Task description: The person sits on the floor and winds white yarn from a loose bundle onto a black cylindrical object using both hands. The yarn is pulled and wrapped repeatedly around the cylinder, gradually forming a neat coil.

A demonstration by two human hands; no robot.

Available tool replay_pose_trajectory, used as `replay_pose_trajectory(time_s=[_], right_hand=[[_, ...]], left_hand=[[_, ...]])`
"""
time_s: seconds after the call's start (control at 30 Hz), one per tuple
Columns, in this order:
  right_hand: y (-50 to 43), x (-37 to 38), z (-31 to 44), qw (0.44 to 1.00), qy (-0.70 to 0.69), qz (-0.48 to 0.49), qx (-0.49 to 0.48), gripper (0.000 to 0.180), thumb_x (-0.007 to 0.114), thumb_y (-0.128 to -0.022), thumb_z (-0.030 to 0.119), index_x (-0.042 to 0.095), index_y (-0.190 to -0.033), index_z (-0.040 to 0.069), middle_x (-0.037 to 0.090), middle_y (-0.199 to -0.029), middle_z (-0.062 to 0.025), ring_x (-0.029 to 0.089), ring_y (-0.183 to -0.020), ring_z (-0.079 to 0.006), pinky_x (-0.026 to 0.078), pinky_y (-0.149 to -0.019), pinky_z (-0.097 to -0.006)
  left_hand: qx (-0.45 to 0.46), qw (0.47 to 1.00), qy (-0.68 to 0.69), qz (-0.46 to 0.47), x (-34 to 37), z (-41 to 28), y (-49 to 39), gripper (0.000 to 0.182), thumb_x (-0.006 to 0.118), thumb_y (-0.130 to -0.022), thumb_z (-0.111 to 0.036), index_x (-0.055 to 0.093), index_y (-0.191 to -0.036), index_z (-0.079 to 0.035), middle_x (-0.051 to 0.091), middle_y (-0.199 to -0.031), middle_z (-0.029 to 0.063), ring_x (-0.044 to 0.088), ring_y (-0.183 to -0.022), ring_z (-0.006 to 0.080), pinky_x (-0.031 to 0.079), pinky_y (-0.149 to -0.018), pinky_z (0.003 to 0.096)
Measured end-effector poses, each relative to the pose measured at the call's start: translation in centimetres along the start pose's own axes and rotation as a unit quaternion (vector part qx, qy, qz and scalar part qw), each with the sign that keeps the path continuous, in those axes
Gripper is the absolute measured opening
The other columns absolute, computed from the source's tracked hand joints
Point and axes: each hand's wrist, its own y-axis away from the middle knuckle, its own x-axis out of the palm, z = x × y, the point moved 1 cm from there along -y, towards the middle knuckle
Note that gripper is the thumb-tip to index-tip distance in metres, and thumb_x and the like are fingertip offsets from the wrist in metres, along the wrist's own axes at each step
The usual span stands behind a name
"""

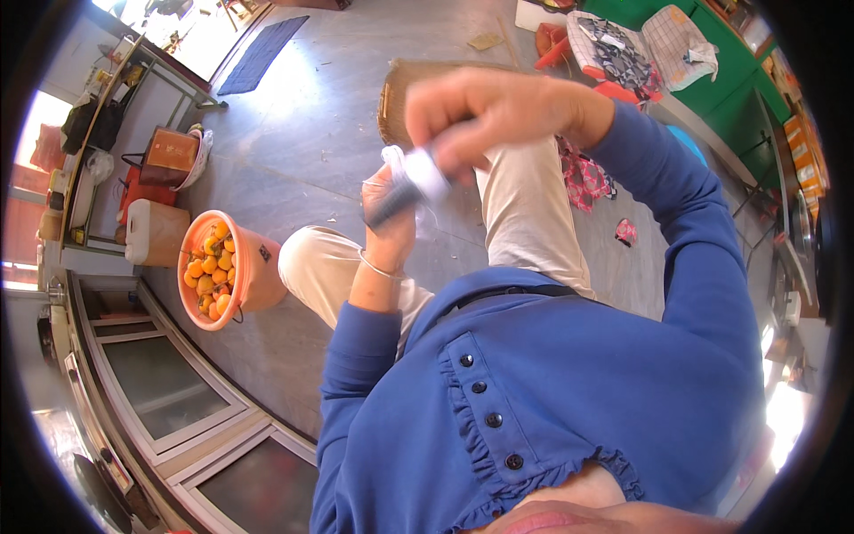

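My left hand (393,230) is raised in front of my knees, its fist partly covered by a dark, ridged, elongated object (393,205). Some thin white material (393,157), cloth or string, sticks out above that fist, and a fine white strand crosses the thumb. Above and to the right, my right hand (487,117) is blurred by motion. Its fingers are curled at the white end (427,175) of the dark object, which is blurred too. What the object is cannot be made out.
A pink bucket (260,260) of persimmons (210,267) stands beside my left knee. Behind it are a white jerrycan (157,231) and a brown box (170,157). A woven basket-like item (393,93) lies ahead. Patterned cloth (584,177) and a scrap (626,231) lie right.
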Motion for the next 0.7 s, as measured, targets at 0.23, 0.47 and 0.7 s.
replay_pose_trajectory(time_s=[0.23,0.47,0.7], right_hand=[[0.6,-2.7,-6.8,0.814,0.578,-0.043,0.042,0.027,0.069,-0.085,0.025,0.060,-0.099,0.003,0.068,-0.086,-0.0158,0.063,-0.075,-0.0348,0.051,-0.067,-0.0396],[-0.6,-0.6,-0.1,0.982,0.093,-0.132,-0.095,0.019,0.063,-0.089,0.019,0.058,-0.096,0.003,0.066,-0.080,-0.0099,0.061,-0.064,-0.0272,0.049,-0.060,-0.0382],[1.2,-0.8,-5.3,0.897,0.431,0.094,0.019,0.021,0.066,-0.085,0.016,0.059,-0.097,0.000,0.066,-0.086,-0.0157,0.065,-0.078,-0.0301,0.051,-0.069,-0.0397]], left_hand=[[0.007,1.000,-0.009,0.001,-0.1,0.2,-0.3,0.014,0.070,-0.092,-0.015,0.074,-0.096,-0.002,0.053,-0.071,-0.0104,0.037,-0.061,-0.0005,0.026,-0.054,0.0191],[-0.012,1.000,0.008,0.008,-0.4,1.0,-0.3,0.013,0.070,-0.091,-0.014,0.074,-0.095,-0.002,0.052,-0.069,-0.0102,0.037,-0.060,-0.0001,0.026,-0.054,0.0200],[-0.010,1.000,-0.022,-0.006,-1.0,0.1,-0.4,0.014,0.069,-0.092,-0.013,0.074,-0.095,-0.001,0.050,-0.068,-0.0106,0.037,-0.060,-0.0003,0.026,-0.053,0.0201]])
